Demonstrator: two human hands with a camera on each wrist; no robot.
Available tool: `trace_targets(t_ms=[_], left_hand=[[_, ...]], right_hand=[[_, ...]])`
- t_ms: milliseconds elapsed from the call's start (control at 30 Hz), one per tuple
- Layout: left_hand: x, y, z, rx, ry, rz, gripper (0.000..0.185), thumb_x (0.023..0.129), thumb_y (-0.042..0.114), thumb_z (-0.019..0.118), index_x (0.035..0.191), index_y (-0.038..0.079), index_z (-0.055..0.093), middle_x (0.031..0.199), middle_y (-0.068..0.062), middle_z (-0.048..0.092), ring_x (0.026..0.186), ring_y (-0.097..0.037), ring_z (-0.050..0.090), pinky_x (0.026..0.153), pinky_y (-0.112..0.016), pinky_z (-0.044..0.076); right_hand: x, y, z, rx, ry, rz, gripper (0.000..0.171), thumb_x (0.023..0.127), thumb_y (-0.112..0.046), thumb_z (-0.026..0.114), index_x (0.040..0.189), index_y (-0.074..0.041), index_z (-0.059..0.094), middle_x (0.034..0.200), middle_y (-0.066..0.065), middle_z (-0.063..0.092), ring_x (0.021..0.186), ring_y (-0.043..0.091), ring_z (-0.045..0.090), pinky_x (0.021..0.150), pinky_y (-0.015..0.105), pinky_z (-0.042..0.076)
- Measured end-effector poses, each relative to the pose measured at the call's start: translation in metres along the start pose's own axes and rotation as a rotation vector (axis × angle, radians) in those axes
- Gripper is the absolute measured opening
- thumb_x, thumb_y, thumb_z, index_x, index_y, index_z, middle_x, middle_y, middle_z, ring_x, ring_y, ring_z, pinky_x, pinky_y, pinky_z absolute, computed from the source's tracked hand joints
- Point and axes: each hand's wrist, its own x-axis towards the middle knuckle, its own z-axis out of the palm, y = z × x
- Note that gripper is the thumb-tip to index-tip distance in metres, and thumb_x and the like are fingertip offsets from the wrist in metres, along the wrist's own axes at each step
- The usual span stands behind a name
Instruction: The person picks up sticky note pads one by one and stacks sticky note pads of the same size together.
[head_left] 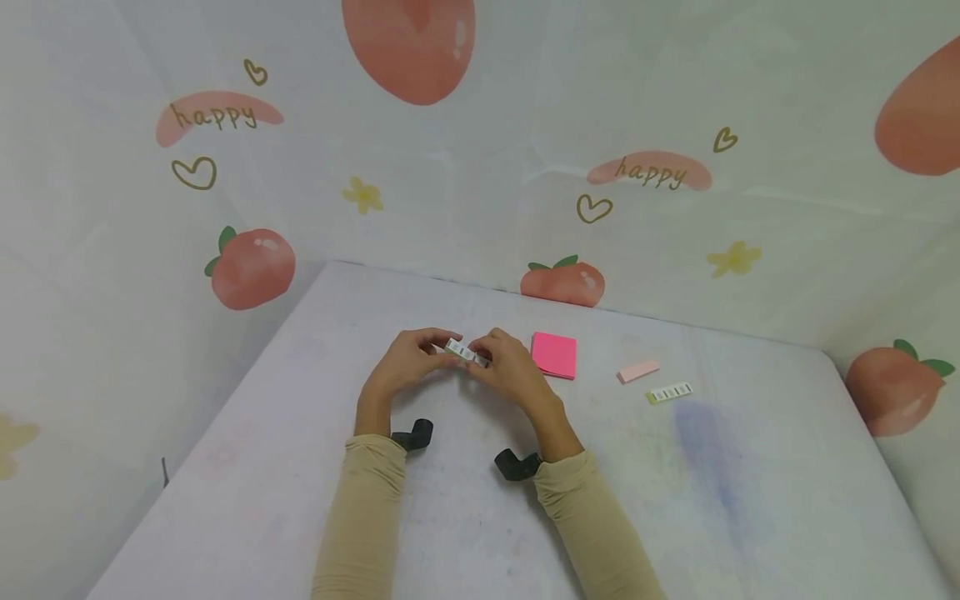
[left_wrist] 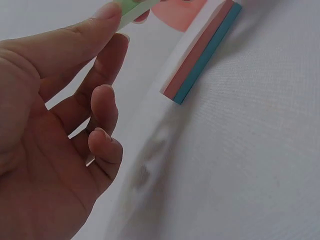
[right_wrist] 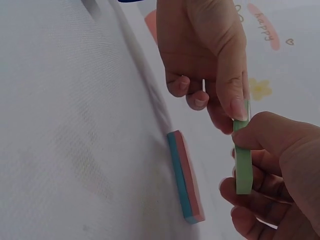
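A thin green strip pad (head_left: 467, 352) is being held above the table (head_left: 315, 392), midway across and toward the far edge. It is being pinched at one end by the left hand (head_left: 401, 364), thumb and forefinger closed on it, the other fingers (left_wrist: 102, 107) loosely curled and touching nothing. The other end is being gripped narrowly by the right hand (head_left: 512, 367), thumb on top, fingers curled beneath; in the right wrist view the green edge (right_wrist: 243, 165) is seen upright between both hands.

Directly below the hands a pink-and-blue pad (right_wrist: 186, 182) is lying flat on the table, apart from the fingers. A bright pink note block (head_left: 554, 355) is lying just right of the right hand. Further right, toward the right edge, a pale pink strip (head_left: 638, 372) and a patterned strip (head_left: 670, 392) are lying well apart from the hands.

The table is being bounded on the left and far sides by a fruit-printed backdrop (head_left: 525, 167). Open surface is showing toward the near edge and the near right corner
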Motion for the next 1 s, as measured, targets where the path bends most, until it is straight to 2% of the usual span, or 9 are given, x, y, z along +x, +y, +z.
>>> trace_targets(t_ms=[167,333,500,733,1000], left_hand=[[-0.001,0.0,0.001,0.013,0.01,-0.014,0.036,0.086,0.03,0.083,0.119,0.018,0.075,0.112,-0.007,0.071,0.082,-0.018,0.056,0.069,-0.028,0.045],[-0.001,-0.001,0.001,0.032,0.024,-0.04,0.042,0.085,0.035,0.083,0.12,0.014,0.073,0.109,-0.007,0.071,0.085,-0.018,0.056,0.071,-0.029,0.047],[-0.001,-0.002,0.001,0.016,0.029,-0.057,0.042,0.085,0.037,0.083,0.12,0.015,0.074,0.106,-0.006,0.069,0.084,-0.018,0.055,0.069,-0.028,0.048],[-0.001,-0.002,0.0,0.009,0.039,-0.038,0.035,0.087,0.035,0.082,0.117,0.018,0.075,0.105,-0.006,0.068,0.084,-0.019,0.055,0.07,-0.03,0.049],[0.0,-0.003,-0.002,0.0,0.052,-0.049,0.037,0.086,0.035,0.083,0.118,0.019,0.075,0.098,-0.004,0.067,0.083,-0.018,0.055,0.07,-0.03,0.049]], right_hand=[[-0.002,0.001,0.001,0.022,-0.014,0.01,0.022,0.092,-0.02,0.075,0.111,-0.009,0.075,0.093,0.004,0.061,0.085,0.014,0.054,0.073,0.026,0.046],[-0.004,0.004,0.0,0.135,-0.009,0.031,0.023,0.092,-0.02,0.073,0.113,-0.011,0.074,0.097,0.003,0.063,0.088,0.015,0.057,0.077,0.027,0.049],[-0.004,0.009,-0.001,0.212,0.029,0.005,0.023,0.094,-0.017,0.071,0.115,-0.01,0.073,0.1,0.004,0.065,0.092,0.016,0.06,0.08,0.028,0.052],[-0.002,0.012,-0.004,0.302,0.083,-0.018,0.028,0.097,-0.019,0.07,0.121,-0.006,0.069,0.107,0.009,0.067,0.098,0.021,0.066,0.088,0.036,0.058],[-0.001,0.013,-0.006,0.381,0.09,0.047,0.032,0.098,-0.021,0.069,0.126,-0.007,0.067,0.119,0.011,0.071,0.109,0.026,0.069,0.098,0.044,0.056]])
